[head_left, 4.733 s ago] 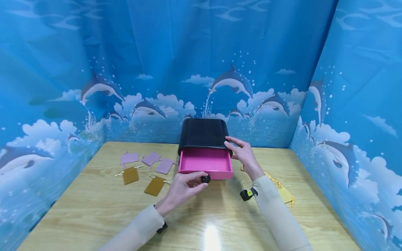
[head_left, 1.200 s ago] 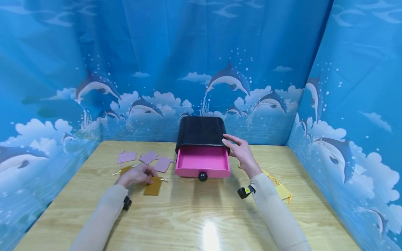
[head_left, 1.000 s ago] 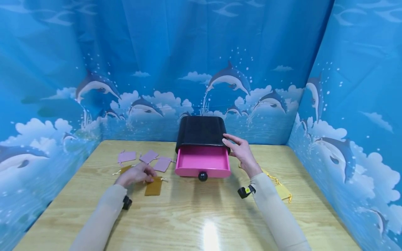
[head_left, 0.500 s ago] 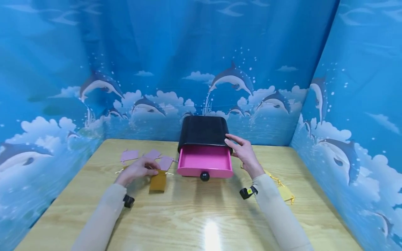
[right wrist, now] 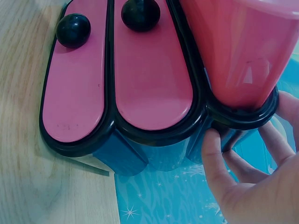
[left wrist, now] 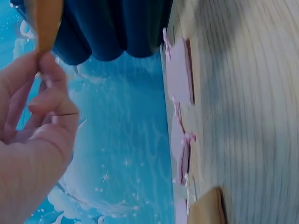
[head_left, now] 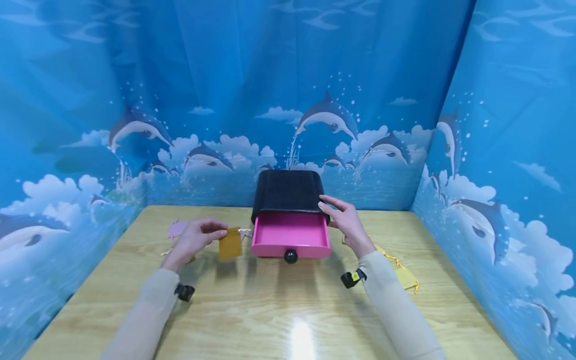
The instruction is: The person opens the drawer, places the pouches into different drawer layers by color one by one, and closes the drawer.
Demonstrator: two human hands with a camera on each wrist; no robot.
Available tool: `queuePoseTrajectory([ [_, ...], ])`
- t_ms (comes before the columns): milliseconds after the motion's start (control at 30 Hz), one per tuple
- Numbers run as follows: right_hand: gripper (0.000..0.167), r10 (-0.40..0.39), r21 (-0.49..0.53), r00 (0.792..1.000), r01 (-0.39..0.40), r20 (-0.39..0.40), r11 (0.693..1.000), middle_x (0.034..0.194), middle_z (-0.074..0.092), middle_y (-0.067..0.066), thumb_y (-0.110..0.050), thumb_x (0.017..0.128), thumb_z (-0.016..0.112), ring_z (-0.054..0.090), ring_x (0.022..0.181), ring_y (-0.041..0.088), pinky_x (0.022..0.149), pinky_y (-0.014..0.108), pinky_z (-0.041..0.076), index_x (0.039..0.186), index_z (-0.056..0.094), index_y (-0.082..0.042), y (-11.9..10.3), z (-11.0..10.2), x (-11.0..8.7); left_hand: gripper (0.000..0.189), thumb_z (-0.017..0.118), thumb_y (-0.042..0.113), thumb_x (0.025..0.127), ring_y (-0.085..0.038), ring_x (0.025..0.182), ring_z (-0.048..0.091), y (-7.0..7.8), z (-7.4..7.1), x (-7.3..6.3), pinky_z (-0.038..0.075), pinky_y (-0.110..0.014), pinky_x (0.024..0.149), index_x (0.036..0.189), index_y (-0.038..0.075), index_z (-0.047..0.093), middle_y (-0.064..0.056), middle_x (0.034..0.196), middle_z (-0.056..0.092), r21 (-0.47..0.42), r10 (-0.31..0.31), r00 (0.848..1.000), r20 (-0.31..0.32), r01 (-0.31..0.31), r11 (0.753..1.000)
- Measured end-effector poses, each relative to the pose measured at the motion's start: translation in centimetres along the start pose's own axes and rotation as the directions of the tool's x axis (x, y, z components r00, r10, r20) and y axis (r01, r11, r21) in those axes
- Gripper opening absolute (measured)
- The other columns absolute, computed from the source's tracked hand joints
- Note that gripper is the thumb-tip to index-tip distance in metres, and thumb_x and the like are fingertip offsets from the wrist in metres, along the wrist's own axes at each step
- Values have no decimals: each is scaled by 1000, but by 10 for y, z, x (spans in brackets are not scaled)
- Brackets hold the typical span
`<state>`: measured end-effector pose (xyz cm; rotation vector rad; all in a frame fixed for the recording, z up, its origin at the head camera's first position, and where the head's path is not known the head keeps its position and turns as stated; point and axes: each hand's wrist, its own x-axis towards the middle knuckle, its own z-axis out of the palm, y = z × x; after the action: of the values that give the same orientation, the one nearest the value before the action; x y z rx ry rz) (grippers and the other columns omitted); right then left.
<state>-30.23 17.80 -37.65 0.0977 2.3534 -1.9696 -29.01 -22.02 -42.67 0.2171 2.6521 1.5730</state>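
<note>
My left hand (head_left: 194, 241) pinches a brown drawstring pouch (head_left: 231, 244) near its drawstring end, between thumb and fingers. The pouch hangs above the table, left of a black drawer cabinet (head_left: 288, 192), its shadow below it. In the left wrist view the pouch (left wrist: 46, 23) is blurred at the top edge. The cabinet's top pink drawer (head_left: 270, 248) is pulled out, with nothing visible inside. At the cabinet's right side, my right hand (head_left: 348, 222) holds the top tier. The right wrist view shows thumb and fingers (right wrist: 215, 154) around that tier's rounded end.
Lilac pouches (left wrist: 179, 74) and another brown pouch (left wrist: 208, 210) lie on the table at left, partly hidden by the left hand in the head view. Yellow pouches (head_left: 406, 277) lie beside the right forearm. Two lower drawers (right wrist: 154, 79) are closed. A dolphin-print curtain (head_left: 216, 100) encloses the table.
My left hand has let go of the drawer knob, moved left to the nearer brown pouch, taken it and raised it off the table toward the cabinet. The right hand has stayed in place.
</note>
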Motion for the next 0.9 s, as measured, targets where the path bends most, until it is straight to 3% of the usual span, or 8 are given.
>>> queuePoseTrajectory([
  [133,50,7,1,1000,-7,5,1000,156,39,0,-46,92,66,51,132,30,108,51,42,138,56,-31,1,0,-1,37,71,33,90,-16,90,65,3,4,1,54,-35,76,118,9,68,-10,112,71,-85,33,997,-64,-38,996],
  [233,49,8,6,1000,-8,4,1000,155,39,0,-45,92,66,50,134,29,107,50,44,138,57,-31,2,0,-3,40,73,33,89,-10,85,65,6,5,1,54,-26,69,117,5,68,-4,106,71,-147,44,992,-120,-62,987],
  [400,49,-2,3,1000,2,4,1000,155,40,0,-45,92,66,48,135,27,106,47,46,138,57,-31,2,0,-2,44,75,33,87,-3,84,65,14,5,-1,54,-20,70,117,2,68,13,95,70,-217,50,980,-195,-93,972],
  [533,50,-14,3,1000,14,5,1000,155,40,-1,-46,92,66,48,135,26,105,47,46,138,57,-31,1,0,0,43,76,38,86,-4,87,65,24,5,-3,53,-21,70,113,6,70,14,94,71,-258,57,968,-246,-122,958],
  [900,49,-15,9,1000,15,9,1000,155,39,0,-44,93,66,46,137,27,105,48,46,139,56,-29,0,0,0,39,76,39,85,-9,89,64,44,4,-2,54,-20,70,111,11,72,10,98,71,-336,38,960,-277,-134,932],
])
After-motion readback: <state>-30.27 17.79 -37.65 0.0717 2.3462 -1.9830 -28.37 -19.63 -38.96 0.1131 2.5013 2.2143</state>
